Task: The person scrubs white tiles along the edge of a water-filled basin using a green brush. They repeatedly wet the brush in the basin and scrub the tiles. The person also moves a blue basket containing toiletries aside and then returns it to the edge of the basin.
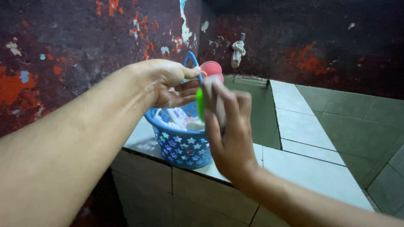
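My left hand (170,82) is raised over a blue plastic basket (181,145) with star cut-outs, its fingers pinched on the basket's thin blue handle (190,56). My right hand (227,130) is in front of the basket, blurred, closed around a pale object with a green part (200,103); what it is I cannot tell. The basket stands on the corner of a white tiled ledge (303,168) and holds tubes and small packages (179,117). A pink cup (211,67) shows just behind my hands.
Inside the ledge is a green-tiled water basin (252,113). A tap wrapped in white cloth (238,50) sticks out of the dark wall with peeling red paint (63,46). Grey-green tiles (357,122) lie to the right.
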